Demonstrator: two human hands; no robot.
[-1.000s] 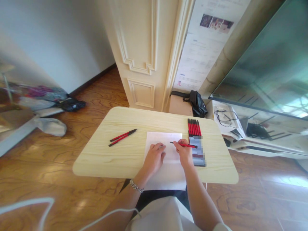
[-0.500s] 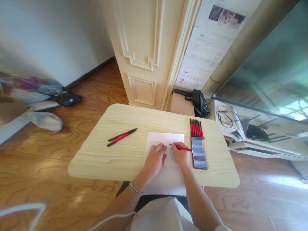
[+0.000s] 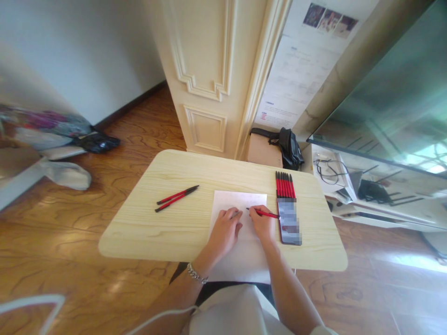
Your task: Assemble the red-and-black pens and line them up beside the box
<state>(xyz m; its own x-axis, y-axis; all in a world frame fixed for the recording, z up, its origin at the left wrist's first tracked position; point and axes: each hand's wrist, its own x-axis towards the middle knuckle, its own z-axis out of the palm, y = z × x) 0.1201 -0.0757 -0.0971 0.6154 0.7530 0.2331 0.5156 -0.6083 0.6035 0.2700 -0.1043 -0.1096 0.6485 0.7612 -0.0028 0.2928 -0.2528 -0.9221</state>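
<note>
A sheet of white paper [image 3: 220, 200] lies on the pale wooden table and reaches past its near edge. My left hand [image 3: 226, 230] rests on the sheet, fingers loosely bent and thumb apart from them; a small greyish patch shows near the fingertips, too small to name. In my right hand [image 3: 263, 227] is a red and black pen [image 3: 268, 214], its dark tip pointing left just above or on the paper. Whether the tip touches cannot be made out. Just right of this hand lies a phone [image 3: 289, 223] with a blurred screen.
Several red and black pens [image 3: 285, 185] lie in a row above the phone. Two more pens [image 3: 176, 198] lie on the left of the table [image 3: 139, 232]. Beyond the far edge are a black bag [image 3: 291, 149] on a box and a cream panelled door [image 3: 206, 125].
</note>
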